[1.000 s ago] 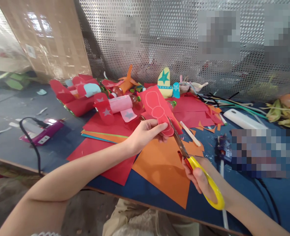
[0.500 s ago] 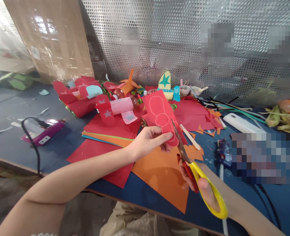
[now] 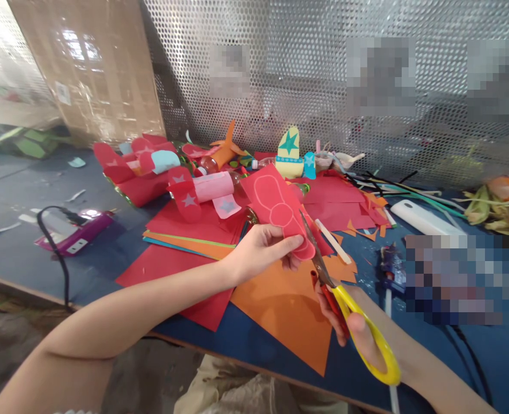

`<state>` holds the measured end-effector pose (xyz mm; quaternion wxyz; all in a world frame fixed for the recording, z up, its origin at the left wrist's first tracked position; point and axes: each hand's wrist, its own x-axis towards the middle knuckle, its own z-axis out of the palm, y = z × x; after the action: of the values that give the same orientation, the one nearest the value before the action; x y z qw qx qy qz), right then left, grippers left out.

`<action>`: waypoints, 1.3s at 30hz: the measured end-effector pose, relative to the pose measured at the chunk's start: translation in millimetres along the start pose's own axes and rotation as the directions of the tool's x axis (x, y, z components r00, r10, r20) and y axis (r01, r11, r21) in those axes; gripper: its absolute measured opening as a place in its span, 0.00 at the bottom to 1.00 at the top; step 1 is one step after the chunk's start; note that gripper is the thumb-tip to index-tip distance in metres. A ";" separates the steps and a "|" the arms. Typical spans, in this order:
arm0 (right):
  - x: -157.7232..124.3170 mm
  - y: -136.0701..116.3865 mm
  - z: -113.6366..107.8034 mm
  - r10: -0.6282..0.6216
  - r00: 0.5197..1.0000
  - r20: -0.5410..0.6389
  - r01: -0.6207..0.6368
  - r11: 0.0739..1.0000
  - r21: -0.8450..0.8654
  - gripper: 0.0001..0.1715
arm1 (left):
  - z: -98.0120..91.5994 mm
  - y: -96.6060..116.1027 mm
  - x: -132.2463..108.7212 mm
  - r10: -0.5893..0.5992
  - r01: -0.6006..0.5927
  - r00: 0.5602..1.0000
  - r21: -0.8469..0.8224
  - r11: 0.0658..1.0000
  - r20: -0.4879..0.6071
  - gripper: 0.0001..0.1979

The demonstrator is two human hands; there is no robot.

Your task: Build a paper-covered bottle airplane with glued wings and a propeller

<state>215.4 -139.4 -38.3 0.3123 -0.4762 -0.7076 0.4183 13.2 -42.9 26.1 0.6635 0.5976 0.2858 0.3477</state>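
Pinched between the thumb and fingers of my left hand (image 3: 265, 247) is a piece of red paper (image 3: 271, 192) with a propeller-like outline drawn on it in a pale line. My right hand (image 3: 362, 328) grips a pair of scissors (image 3: 321, 267) with yellow and red handles, the thumb through the yellow loop. The blades point up and away from me, at the paper's right edge, where a strip is partly cut from the outline. Below both hands lies an orange sheet (image 3: 286, 310), and red sheets (image 3: 172, 284) sit left of it.
Behind the paper stand bottle crafts, one wrapped in pink paper (image 3: 213, 187) and one in yellow (image 3: 289, 167). A purple power strip (image 3: 77, 230) with a black cable is at left. At right lie a glue gun (image 3: 392, 267) and orange scraps (image 3: 340, 267). A cardboard box (image 3: 90, 69) stands behind.
The red paper has tilted further left in my left hand, its top edge shifting left and down. The scissors have hardly moved and remain at its right edge.
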 end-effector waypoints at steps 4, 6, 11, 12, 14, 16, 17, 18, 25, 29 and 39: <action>3.0 -1.6 -0.5 0.002 0.998 -0.058 0.002 0.998 0.063 0.41 | -0.1 0.3 -0.3 0.008 -0.008 1.000 0.002 1.000 -0.008 0.17; 4.5 -5.6 -3.3 0.003 1.000 -0.029 -0.001 0.998 0.068 0.40 | 0.0 0.5 0.1 0.008 -0.008 1.000 0.004 1.000 -0.008 0.18; 5.9 -9.1 -5.8 0.027 1.000 0.009 -0.027 0.999 0.038 0.36 | -0.3 0.8 1.5 0.004 -0.004 1.000 0.003 1.000 -0.003 0.18; 6.4 -6.9 -3.9 0.025 1.000 -0.013 -0.024 0.999 0.037 0.36 | -0.4 0.7 1.5 0.004 -0.004 1.000 0.000 1.000 -0.002 0.18; 7.6 -1.0 1.3 0.017 0.997 -0.071 -0.014 0.999 0.040 0.38 | -0.5 0.6 1.2 0.003 -0.003 1.000 -0.004 1.000 0.003 0.18; 8.6 3.5 5.3 0.018 0.995 -0.097 -0.014 0.999 0.047 0.39 | -0.3 0.5 0.8 0.001 -0.001 1.000 -0.003 1.000 0.003 0.18; 8.9 4.3 6.1 0.024 0.996 -0.091 -0.019 0.998 0.052 0.39 | -0.1 0.5 0.6 -0.001 0.001 1.000 0.000 1.000 0.002 0.18; 8.8 3.8 6.1 0.030 0.997 -0.076 -0.026 0.998 0.057 0.38 | 0.2 0.5 0.5 -0.003 0.003 1.000 0.002 1.000 -0.001 0.18; 9.1 -11.3 -0.4 0.047 0.997 -0.059 -0.044 0.998 0.052 0.38 | 0.8 0.3 0.4 -0.015 0.015 1.000 -0.004 1.000 -0.011 0.17; 9.9 -18.4 -3.8 0.075 0.997 -0.009 -0.074 0.995 0.060 0.37 | 0.0 1.8 0.6 0.000 0.000 1.000 -0.004 1.000 0.002 0.18; 9.8 -35.0 -6.8 0.139 0.990 -0.016 -0.137 0.986 0.094 0.37 | -2.6 -3.8 7.6 0.024 -0.038 0.987 -0.082 0.996 -0.162 0.20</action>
<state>203.3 -135.1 -3.6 0.3123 -0.5137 -0.6492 0.4659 16.1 -35.4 22.3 0.6576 0.5434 0.3139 0.4168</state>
